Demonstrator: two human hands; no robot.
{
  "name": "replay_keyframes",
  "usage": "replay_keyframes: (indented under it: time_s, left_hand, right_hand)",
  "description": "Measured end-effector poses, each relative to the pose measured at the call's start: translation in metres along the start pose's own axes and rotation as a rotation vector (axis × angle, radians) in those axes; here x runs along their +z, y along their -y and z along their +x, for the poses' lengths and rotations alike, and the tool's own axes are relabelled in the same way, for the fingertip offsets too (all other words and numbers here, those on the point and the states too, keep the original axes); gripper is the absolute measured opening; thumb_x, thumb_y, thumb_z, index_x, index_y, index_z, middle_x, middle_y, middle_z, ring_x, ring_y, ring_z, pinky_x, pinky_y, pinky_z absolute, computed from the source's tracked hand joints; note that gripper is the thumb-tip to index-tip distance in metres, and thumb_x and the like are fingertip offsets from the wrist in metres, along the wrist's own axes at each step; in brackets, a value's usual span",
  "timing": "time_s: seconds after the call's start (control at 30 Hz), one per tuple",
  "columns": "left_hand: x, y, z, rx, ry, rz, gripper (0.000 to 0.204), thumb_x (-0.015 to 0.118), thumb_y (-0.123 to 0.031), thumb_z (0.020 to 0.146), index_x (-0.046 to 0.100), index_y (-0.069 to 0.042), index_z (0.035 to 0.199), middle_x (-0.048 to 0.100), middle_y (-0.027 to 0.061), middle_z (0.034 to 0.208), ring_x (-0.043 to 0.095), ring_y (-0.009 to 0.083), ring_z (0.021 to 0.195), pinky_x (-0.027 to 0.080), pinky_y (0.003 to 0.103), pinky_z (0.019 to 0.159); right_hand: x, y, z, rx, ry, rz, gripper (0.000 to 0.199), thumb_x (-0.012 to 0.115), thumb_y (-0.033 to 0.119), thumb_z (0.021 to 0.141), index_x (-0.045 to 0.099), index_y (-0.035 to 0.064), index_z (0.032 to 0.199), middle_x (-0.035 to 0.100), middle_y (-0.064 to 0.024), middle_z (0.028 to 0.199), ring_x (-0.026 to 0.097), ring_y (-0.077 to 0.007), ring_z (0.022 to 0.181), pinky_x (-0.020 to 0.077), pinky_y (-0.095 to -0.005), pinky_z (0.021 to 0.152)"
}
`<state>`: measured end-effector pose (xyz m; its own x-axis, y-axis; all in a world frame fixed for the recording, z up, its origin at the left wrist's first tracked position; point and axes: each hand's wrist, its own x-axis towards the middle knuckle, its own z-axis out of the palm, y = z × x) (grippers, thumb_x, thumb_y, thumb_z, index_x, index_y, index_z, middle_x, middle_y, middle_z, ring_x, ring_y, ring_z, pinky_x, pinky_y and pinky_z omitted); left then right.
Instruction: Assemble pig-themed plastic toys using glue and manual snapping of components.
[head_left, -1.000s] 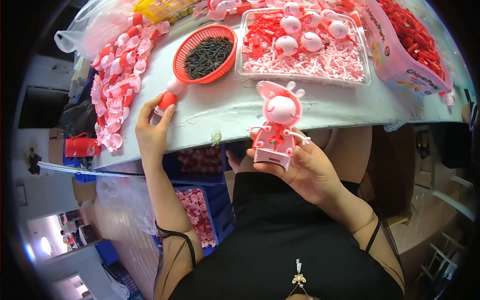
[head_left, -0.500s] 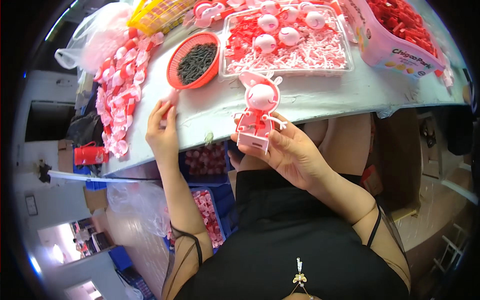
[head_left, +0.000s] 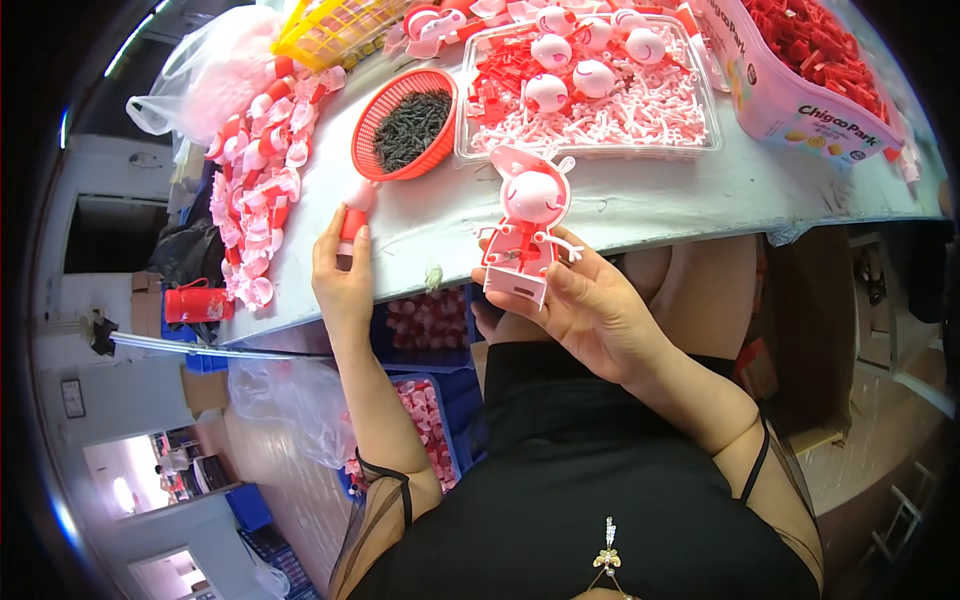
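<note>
Head cam, our only view, looks down on a pale worktable (head_left: 430, 225). Our landmark is a round red basket (head_left: 364, 135) of small black parts (head_left: 412, 130).

Below & to the R of the basket, we see the R hand (head_left: 600, 310) w/ a pink toy fig. (head_left: 522, 240), roughly upright, slightly tilted, front toward us. Grip's narrow: thumb on the R side of the fig.'s base, fingertips showing at its L edge, rest of the fingers hidden behind. The fig. has a round white head, an eared hood & thin arms sticking out.

Just below the basket, we see the L hand (head_left: 345, 285) pinching a red-&-white piece (head_left: 357, 208) btwn thumb & fingers; the gap's only as wide as the piece. Its pale top points at the basket; whether they touch, we can't tell.

R of the basket: a clear tray (head_left: 590, 153) w/ round white heads (head_left: 595, 78) atop red bits & pale pink sticks (head_left: 640, 128). Farther R: a pink tub (head_left: 765, 95) of red parts (head_left: 820, 60). L of the basket: a long heap of pink & red shells (head_left: 255, 195). Above & L of the basket: a yellow crate (head_left: 330, 35).
</note>
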<state>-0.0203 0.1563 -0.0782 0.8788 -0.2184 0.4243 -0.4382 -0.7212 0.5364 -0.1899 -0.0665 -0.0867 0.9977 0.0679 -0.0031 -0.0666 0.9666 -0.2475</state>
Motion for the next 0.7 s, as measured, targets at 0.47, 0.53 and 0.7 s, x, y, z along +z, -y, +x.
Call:
replay_keyframes:
  time_s: [0.47,0.53,0.7]
  left_hand:
    - [-0.007,-0.058,-0.029,0.001,-0.197,-0.728,0.048,0.063,0.000,0.086,0.045,0.007,0.130,0.053,0.0163,0.124,0.057,0.0166,0.103,0.047,0.027,0.089]
    - [-0.006,-0.084,-0.046,0.053,-0.079,-0.886,0.058,0.069,-0.006,0.083,0.041,0.007,0.132,0.052,0.0186,0.127,0.056,0.0206,0.110,0.044,0.031,0.096]
    - [0.001,-0.112,-0.061,0.143,0.085,-0.953,0.066,0.068,-0.024,0.084,0.037,0.005,0.135,0.050,0.0221,0.129,0.050,0.0330,0.121,0.034,0.046,0.107]
  right_hand:
    - [0.011,-0.006,0.008,0.005,0.037,-0.017,0.055,0.061,0.010,0.090,0.032,0.0018,0.136,0.053,-0.0121,0.121,0.056,-0.0201,0.111,0.0439,-0.0336,0.099]
    - [0.012,-0.010,0.010,0.017,0.045,-0.025,0.055,0.062,0.009,0.089,0.033,0.0016,0.135,0.054,-0.0113,0.121,0.055,-0.0191,0.111,0.0431,-0.0329,0.100]
    - [0.022,-0.016,0.015,-0.071,0.009,-0.070,0.050,0.063,0.005,0.088,0.039,0.0014,0.132,0.055,-0.0079,0.118,0.055,-0.0139,0.109,0.0434,-0.0281,0.096]
